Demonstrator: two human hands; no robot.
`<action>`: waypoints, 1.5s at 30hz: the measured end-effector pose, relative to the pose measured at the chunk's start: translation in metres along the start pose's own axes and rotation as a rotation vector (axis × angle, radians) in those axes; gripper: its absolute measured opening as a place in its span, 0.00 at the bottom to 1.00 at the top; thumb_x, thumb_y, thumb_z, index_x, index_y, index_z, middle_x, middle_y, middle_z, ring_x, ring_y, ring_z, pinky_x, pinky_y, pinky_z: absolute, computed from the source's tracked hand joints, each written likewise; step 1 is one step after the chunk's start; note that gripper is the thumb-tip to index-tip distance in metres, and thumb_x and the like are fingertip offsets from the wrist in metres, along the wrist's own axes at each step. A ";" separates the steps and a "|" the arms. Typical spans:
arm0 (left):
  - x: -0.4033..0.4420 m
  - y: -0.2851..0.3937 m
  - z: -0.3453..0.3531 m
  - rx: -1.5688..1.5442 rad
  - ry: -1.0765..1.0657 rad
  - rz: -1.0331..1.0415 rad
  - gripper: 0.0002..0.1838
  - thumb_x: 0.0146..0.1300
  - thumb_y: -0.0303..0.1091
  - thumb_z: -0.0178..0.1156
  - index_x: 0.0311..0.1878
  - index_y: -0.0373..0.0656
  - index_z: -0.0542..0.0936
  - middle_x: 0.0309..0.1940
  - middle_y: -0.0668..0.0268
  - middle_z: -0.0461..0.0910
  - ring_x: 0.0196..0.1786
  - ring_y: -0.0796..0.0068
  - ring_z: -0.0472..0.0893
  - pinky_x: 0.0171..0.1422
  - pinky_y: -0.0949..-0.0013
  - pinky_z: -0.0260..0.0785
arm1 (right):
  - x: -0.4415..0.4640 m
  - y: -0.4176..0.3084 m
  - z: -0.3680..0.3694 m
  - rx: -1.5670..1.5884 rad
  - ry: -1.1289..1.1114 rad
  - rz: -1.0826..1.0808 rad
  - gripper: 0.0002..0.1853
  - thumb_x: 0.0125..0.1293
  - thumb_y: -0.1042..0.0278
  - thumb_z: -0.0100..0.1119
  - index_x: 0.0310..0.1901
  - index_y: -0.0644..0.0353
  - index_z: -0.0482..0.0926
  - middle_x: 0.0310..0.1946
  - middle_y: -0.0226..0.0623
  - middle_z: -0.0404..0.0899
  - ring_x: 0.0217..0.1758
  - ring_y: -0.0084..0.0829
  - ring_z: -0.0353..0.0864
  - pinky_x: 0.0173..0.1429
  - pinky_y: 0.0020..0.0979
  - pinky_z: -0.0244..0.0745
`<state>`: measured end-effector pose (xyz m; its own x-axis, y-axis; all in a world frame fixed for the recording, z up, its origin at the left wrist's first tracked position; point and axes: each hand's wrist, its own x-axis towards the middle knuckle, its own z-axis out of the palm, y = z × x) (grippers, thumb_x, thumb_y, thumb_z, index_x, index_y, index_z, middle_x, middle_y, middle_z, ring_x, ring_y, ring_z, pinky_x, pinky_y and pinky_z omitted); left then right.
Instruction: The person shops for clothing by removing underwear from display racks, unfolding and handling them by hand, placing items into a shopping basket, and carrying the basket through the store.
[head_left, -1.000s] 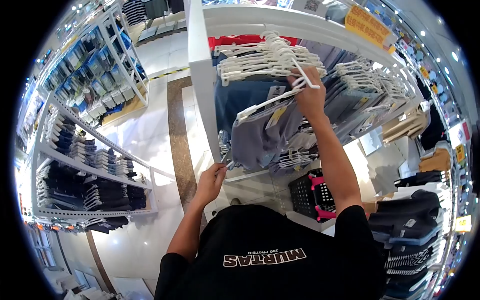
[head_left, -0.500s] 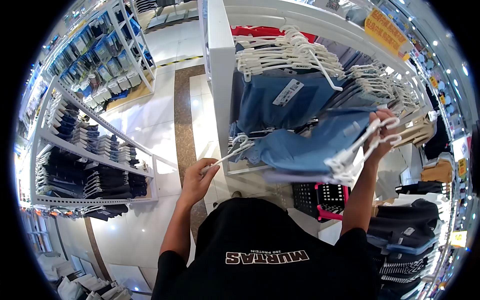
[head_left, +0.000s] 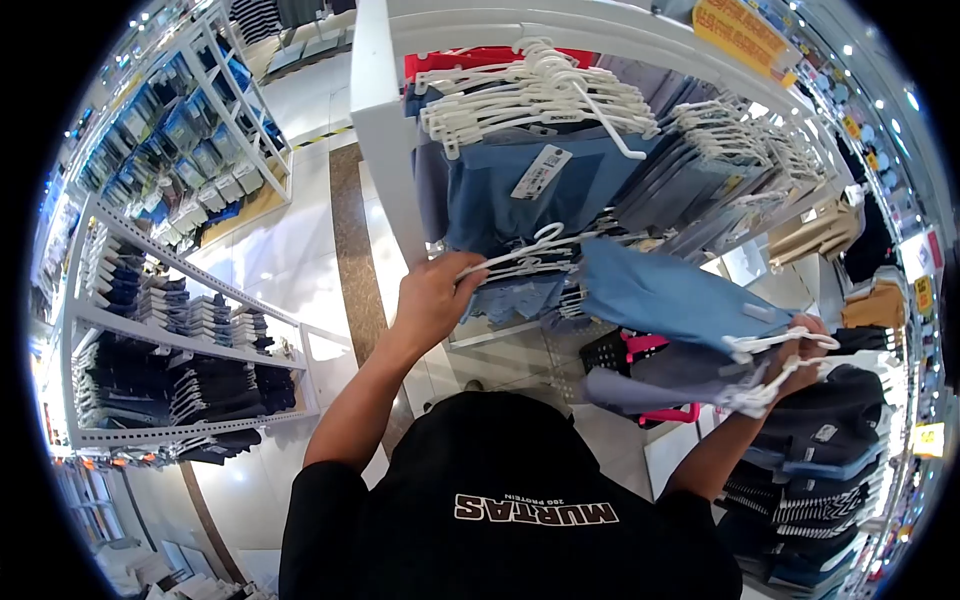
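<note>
Shop floor [head_left: 295, 250] // your left hand [head_left: 435, 298] pinches a hanger [head_left: 510, 256] low at the rack [head_left: 382, 140] // right hand [head_left: 803, 352] curled round more hangers [head_left: 748, 396], blue cloth [head_left: 680, 292] + grey cloth [head_left: 655, 378] out front of it, prob dodging snags

Hangers [head_left: 540, 105] are hanging in rack [head_left: 383, 150] ahead; shelving [head_left: 190, 433] standing left; basket [head_left: 602, 355] sitting below garments [head_left: 675, 300] in right hand [head_left: 803, 362].

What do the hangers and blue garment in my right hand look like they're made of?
Hangers: probably plastic, smooth-looking, since they're slim and evenly white throughout. Blue garment: soft, matte fabric, since it bends loosely; the fibre I can't tell.
</note>
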<state>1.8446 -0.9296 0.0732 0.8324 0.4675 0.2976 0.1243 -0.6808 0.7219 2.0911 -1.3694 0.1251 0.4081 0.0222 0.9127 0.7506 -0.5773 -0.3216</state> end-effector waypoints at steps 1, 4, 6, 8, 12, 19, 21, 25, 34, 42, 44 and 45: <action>-0.001 -0.004 0.003 0.040 -0.049 -0.010 0.10 0.68 0.39 0.63 0.45 0.43 0.86 0.40 0.59 0.87 0.41 0.53 0.85 0.44 0.57 0.77 | -0.002 0.022 -0.013 0.124 0.027 0.102 0.16 0.68 0.61 0.68 0.43 0.69 0.80 0.41 0.39 0.81 0.42 0.30 0.80 0.46 0.33 0.76; -0.005 -0.027 0.012 0.120 -0.206 0.035 0.14 0.68 0.41 0.64 0.48 0.42 0.85 0.40 0.53 0.86 0.39 0.52 0.85 0.45 0.57 0.76 | 0.007 0.052 -0.041 0.088 0.112 0.183 0.09 0.70 0.71 0.64 0.43 0.68 0.78 0.35 0.38 0.80 0.37 0.27 0.78 0.43 0.31 0.75; -0.007 -0.025 0.014 0.069 -0.180 0.004 0.14 0.68 0.41 0.64 0.48 0.42 0.85 0.39 0.53 0.86 0.39 0.55 0.86 0.44 0.59 0.76 | 0.003 0.049 -0.042 0.134 0.121 0.236 0.06 0.70 0.74 0.64 0.40 0.68 0.79 0.35 0.41 0.81 0.38 0.28 0.78 0.44 0.31 0.75; -0.003 -0.010 0.009 -0.034 -0.143 -0.008 0.13 0.68 0.39 0.64 0.49 0.41 0.85 0.38 0.54 0.86 0.38 0.58 0.85 0.43 0.62 0.75 | -0.001 0.042 -0.033 0.137 0.132 0.114 0.06 0.69 0.74 0.65 0.40 0.68 0.79 0.37 0.42 0.82 0.39 0.29 0.79 0.45 0.31 0.75; 0.022 0.028 -0.005 -0.219 -0.035 0.098 0.12 0.68 0.36 0.65 0.49 0.39 0.84 0.36 0.56 0.85 0.35 0.67 0.83 0.41 0.67 0.73 | -0.023 0.038 -0.011 0.207 0.078 0.199 0.11 0.67 0.74 0.67 0.47 0.70 0.80 0.45 0.44 0.82 0.45 0.31 0.80 0.52 0.32 0.77; 0.065 0.067 -0.009 -0.305 0.050 0.222 0.13 0.68 0.34 0.66 0.50 0.36 0.84 0.30 0.61 0.83 0.31 0.79 0.76 0.37 0.71 0.69 | -0.041 0.009 0.022 0.413 0.001 0.280 0.10 0.67 0.77 0.65 0.47 0.68 0.79 0.47 0.41 0.80 0.44 0.26 0.78 0.50 0.26 0.75; 0.074 0.072 -0.013 -0.308 0.065 0.215 0.13 0.68 0.34 0.66 0.49 0.36 0.84 0.29 0.63 0.82 0.31 0.80 0.75 0.36 0.72 0.68 | -0.043 -0.002 0.031 0.417 0.007 0.251 0.10 0.67 0.77 0.66 0.48 0.67 0.80 0.46 0.41 0.80 0.42 0.23 0.78 0.47 0.24 0.75; 0.086 0.068 -0.016 -0.327 0.127 0.076 0.13 0.68 0.37 0.65 0.48 0.37 0.85 0.28 0.67 0.82 0.32 0.81 0.75 0.36 0.74 0.67 | -0.050 -0.012 0.039 0.388 -0.017 0.312 0.08 0.66 0.77 0.68 0.44 0.66 0.80 0.45 0.38 0.81 0.42 0.25 0.79 0.46 0.25 0.76; 0.101 0.020 0.014 -0.300 0.324 -0.035 0.21 0.66 0.42 0.68 0.55 0.37 0.82 0.38 0.62 0.83 0.37 0.78 0.81 0.43 0.75 0.71 | -0.030 -0.068 0.070 0.275 -0.115 0.253 0.08 0.59 0.79 0.72 0.38 0.63 0.81 0.45 0.36 0.80 0.40 0.23 0.80 0.41 0.24 0.76; 0.008 0.006 0.087 -0.827 0.234 0.019 0.32 0.67 0.40 0.66 0.69 0.36 0.68 0.55 0.52 0.76 0.52 0.69 0.79 0.53 0.70 0.73 | -0.017 -0.089 0.082 0.343 -0.154 0.294 0.09 0.57 0.78 0.75 0.35 0.60 0.83 0.40 0.31 0.81 0.35 0.18 0.74 0.39 0.21 0.70; -0.007 0.000 0.087 -0.728 -0.082 0.199 0.27 0.66 0.41 0.66 0.62 0.36 0.74 0.54 0.57 0.78 0.50 0.72 0.78 0.51 0.71 0.71 | -0.019 -0.087 0.083 0.382 -0.172 0.340 0.09 0.58 0.77 0.75 0.37 0.60 0.83 0.39 0.30 0.81 0.35 0.17 0.73 0.39 0.21 0.69; -0.014 0.003 0.084 -0.692 -0.210 0.250 0.24 0.66 0.41 0.66 0.59 0.36 0.77 0.52 0.59 0.79 0.49 0.74 0.78 0.50 0.72 0.70 | -0.016 -0.087 0.084 0.396 -0.164 0.278 0.08 0.59 0.76 0.75 0.38 0.59 0.83 0.34 0.27 0.82 0.31 0.13 0.73 0.33 0.17 0.65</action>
<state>1.8785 -0.9856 0.0191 0.8852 0.1818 0.4282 -0.3902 -0.2110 0.8962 2.0627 -1.2514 0.1173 0.6725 0.0585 0.7378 0.7288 -0.2263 -0.6463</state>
